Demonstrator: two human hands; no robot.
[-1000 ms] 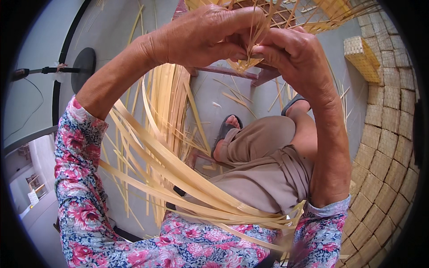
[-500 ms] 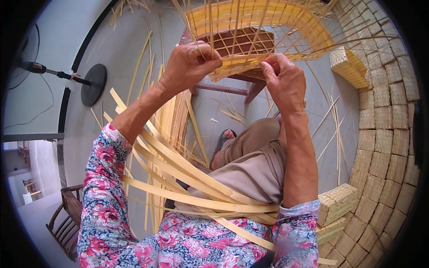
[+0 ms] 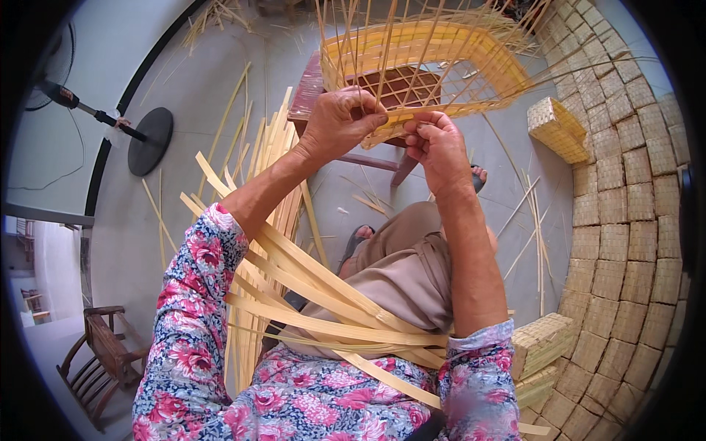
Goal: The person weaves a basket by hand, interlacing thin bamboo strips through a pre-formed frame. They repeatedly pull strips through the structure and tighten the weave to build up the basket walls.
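Basket [image 3: 434,59] on stool [image 3: 312,92], strips [image 3: 331,294] across lap.

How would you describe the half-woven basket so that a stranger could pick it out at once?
Start at the dark wooden stool on the grey floor. The unfinished basket rests on it, gripped by the left hand and right hand. Unlike the stacked finished baskets, loose strips stick up from its rim.

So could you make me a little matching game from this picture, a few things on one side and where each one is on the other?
Things:
1. half-woven basket
2. loose bamboo strips
3. finished woven squares
4. fan stand

Places:
A. stacked along the right side
B. lying across the lap
C. on the floor at far left
D. on the red stool, at both hands

Pairs: 1-D, 2-B, 3-A, 4-C
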